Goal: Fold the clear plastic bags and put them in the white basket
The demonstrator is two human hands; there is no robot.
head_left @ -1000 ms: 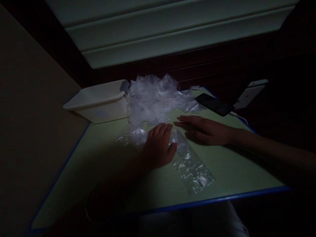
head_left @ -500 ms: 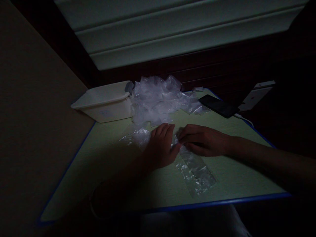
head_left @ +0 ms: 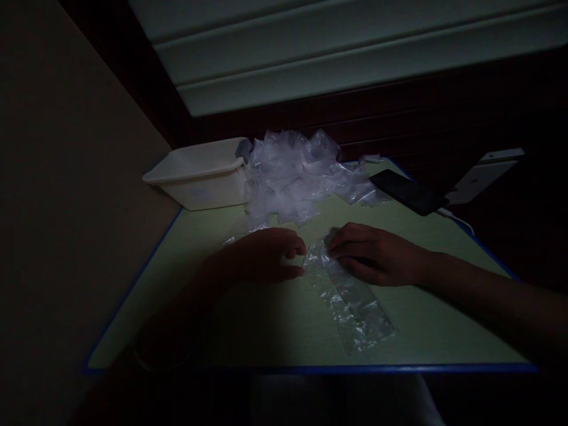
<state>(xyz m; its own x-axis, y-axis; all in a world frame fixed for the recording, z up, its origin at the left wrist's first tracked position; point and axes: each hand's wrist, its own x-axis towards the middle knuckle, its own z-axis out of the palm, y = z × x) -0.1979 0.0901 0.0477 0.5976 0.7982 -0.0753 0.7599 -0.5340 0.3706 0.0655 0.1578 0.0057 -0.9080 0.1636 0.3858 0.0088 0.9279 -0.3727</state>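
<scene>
A clear plastic bag (head_left: 361,310), long and crinkled, lies on the pale green table (head_left: 444,337) near its front edge. My right hand (head_left: 377,254) rests on the bag's far end, its fingers bent together and gripping the film there. To the left of that end is my left hand (head_left: 261,254), thumb and fingers apart with a gap between them. Its fingertips are close to the bag's left edge; whether they touch it is hard to see in the dim light. More crinkled film (head_left: 244,228) shows partly behind my left hand.
A big heap of clear plastic bags (head_left: 288,177) covers the back middle. Left of it stands a white plastic bin (head_left: 208,189). On the right lie a dark phone (head_left: 408,190), a white cable (head_left: 461,222) and a white device with a logo (head_left: 481,180). A wall borders the left side.
My left hand has drawn back to the left, off the bag, and its fingers have parted. My right hand stays on the bag. The view has shifted slightly.
</scene>
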